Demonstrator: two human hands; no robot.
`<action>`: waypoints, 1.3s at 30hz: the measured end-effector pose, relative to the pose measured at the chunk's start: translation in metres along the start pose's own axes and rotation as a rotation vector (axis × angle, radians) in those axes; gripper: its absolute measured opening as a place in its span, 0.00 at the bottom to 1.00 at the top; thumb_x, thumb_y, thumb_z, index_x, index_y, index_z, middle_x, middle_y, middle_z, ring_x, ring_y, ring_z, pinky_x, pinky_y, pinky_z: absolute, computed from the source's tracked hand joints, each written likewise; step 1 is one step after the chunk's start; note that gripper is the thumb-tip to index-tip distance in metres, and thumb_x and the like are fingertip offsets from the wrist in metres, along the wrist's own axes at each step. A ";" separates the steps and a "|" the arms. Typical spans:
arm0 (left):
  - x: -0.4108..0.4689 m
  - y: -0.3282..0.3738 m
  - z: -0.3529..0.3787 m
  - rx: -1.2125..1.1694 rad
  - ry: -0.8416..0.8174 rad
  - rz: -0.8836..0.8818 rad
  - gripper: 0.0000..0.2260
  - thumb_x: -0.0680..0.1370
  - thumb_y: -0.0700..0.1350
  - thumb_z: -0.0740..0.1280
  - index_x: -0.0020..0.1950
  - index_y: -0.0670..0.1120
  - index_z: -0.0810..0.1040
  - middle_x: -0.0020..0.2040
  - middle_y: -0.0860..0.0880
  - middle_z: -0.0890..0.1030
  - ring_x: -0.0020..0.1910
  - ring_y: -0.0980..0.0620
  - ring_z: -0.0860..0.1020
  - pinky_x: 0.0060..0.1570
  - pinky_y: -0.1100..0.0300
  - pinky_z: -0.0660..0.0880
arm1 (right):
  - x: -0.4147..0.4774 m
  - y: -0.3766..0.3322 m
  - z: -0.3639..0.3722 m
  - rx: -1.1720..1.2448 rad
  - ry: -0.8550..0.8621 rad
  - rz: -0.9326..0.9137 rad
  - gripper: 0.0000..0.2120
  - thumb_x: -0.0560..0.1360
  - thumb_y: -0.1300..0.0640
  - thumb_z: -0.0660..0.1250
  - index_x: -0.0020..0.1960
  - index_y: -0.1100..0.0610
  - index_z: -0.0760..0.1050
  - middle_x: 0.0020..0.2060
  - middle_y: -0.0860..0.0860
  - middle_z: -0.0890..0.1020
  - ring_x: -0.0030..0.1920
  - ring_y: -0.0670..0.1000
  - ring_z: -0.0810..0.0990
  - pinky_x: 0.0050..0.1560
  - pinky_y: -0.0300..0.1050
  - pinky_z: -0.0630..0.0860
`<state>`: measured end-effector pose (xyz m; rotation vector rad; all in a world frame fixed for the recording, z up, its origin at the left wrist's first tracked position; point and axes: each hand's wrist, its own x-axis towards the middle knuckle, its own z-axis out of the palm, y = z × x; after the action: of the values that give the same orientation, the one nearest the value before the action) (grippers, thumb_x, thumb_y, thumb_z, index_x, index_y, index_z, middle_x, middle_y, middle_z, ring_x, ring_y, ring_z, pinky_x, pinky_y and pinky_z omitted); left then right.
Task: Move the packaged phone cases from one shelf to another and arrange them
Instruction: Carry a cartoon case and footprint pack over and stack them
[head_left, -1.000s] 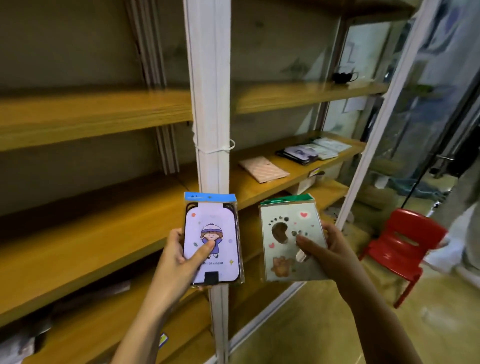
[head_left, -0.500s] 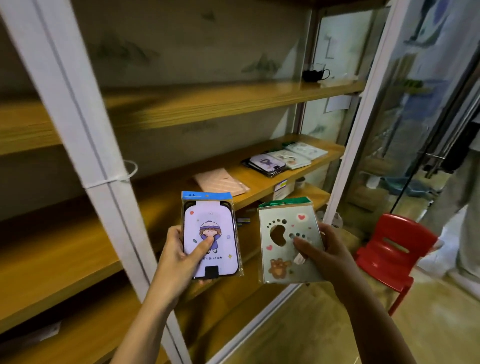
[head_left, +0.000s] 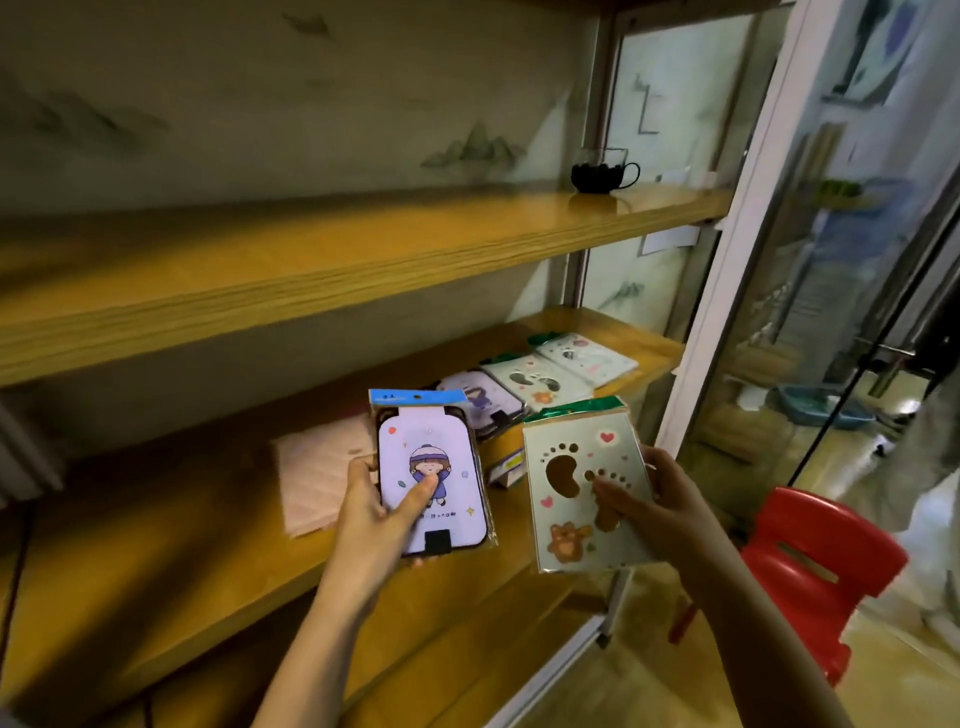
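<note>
purple case (head_left: 453, 519) upright in left grip (head_left: 371, 519), footprint case (head_left: 569, 525) in right grip (head_left: 662, 512).

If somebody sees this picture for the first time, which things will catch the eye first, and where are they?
The eye goes first to the middle: the left hand grips a lilac case with a cartoon child, the right hand a pale case with footprints, both packaged. Behind them more packaged cases lie on the middle wooden shelf, and a bright red chair stands on the floor at the lower right.
</note>
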<state>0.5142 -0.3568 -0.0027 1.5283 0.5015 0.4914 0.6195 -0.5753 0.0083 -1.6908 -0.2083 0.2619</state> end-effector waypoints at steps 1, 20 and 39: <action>0.009 0.001 0.008 0.001 0.012 -0.003 0.12 0.74 0.41 0.68 0.47 0.53 0.66 0.45 0.53 0.80 0.34 0.57 0.83 0.28 0.57 0.80 | 0.011 0.000 -0.004 0.009 -0.011 0.007 0.17 0.72 0.58 0.69 0.57 0.51 0.68 0.43 0.46 0.78 0.40 0.48 0.80 0.34 0.42 0.76; 0.153 -0.009 0.119 0.086 0.409 -0.016 0.15 0.73 0.40 0.69 0.55 0.42 0.66 0.46 0.51 0.77 0.45 0.55 0.77 0.37 0.66 0.76 | 0.255 -0.006 -0.050 -0.091 -0.390 -0.007 0.18 0.71 0.58 0.71 0.57 0.51 0.69 0.45 0.47 0.83 0.36 0.45 0.84 0.28 0.37 0.78; 0.135 0.012 0.142 1.326 0.563 -0.057 0.28 0.77 0.59 0.53 0.70 0.41 0.64 0.64 0.42 0.74 0.64 0.41 0.70 0.62 0.49 0.67 | 0.321 -0.007 -0.006 -0.323 -0.596 -0.025 0.27 0.72 0.56 0.70 0.67 0.54 0.63 0.57 0.53 0.78 0.51 0.53 0.79 0.52 0.50 0.77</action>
<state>0.7074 -0.3915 0.0066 2.6123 1.4992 0.5693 0.9285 -0.4876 -0.0007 -1.8878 -0.7457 0.7441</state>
